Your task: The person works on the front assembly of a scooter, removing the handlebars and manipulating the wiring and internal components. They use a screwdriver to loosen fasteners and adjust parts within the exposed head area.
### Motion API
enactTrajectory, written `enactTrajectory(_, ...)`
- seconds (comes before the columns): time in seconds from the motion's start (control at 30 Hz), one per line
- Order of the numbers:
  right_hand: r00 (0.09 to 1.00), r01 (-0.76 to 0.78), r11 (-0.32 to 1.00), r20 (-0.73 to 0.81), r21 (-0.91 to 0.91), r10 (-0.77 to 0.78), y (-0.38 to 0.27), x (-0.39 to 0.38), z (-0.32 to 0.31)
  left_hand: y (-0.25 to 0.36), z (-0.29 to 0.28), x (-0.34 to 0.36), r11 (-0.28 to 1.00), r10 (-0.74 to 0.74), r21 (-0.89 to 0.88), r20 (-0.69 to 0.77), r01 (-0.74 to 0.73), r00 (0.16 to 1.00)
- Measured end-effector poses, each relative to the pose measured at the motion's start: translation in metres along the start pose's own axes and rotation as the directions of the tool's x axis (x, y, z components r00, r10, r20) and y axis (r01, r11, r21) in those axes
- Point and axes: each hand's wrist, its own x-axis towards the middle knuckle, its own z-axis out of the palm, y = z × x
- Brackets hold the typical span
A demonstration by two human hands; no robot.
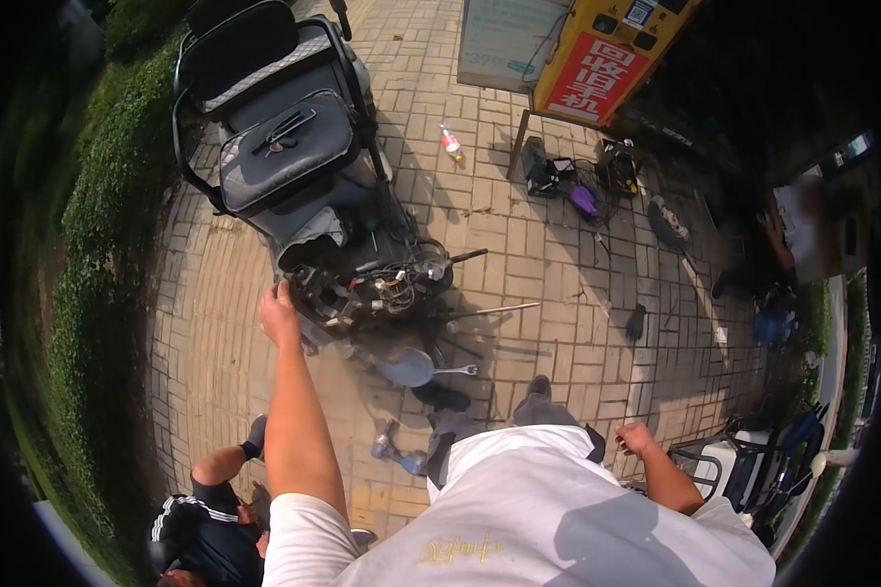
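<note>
In front of me stands an electric three-wheeler [284,147] with its front cover off. Loose wires [396,289] and bare parts show at its steering end. My left arm reaches forward, and my left hand [279,315] is closed at the left end of the handlebar, its fingertips partly hidden. At the opposite end, a black handlebar grip [470,255] sticks out. Below the front lie a rounded grey part [408,368] and an open-ended wrench [457,370]. My right hand [636,439] hangs beside my hip with curled fingers; whatever it may hold cannot be made out.
Lower left, a person in dark clothes [201,519] sits low near a power tool [396,452]. A bottle [450,143], tool boxes with a purple item [584,201] and a yellow-red kiosk [597,64] are farther off. Another vehicle [739,460] stands right; a hedge [93,254] borders the left.
</note>
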Motion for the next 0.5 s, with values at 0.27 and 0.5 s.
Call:
enactTrajectory(0.27, 0.996, 0.053, 0.99, 0.062, 0.132, -0.062, 0.075, 0.076, -0.02, -0.011, 0.005, -0.034, 0.997, 0.042, 0.063, 0.021, -0.043, 0.999)
enactTrajectory(0.5, 0.994, 0.088, 0.994, 0.066, 0.063, -0.092, 0.14, 0.133, -0.042, -0.02, 0.059, -0.298, 0.95, -0.179, 0.311, 0.467, 0.029, 0.866)
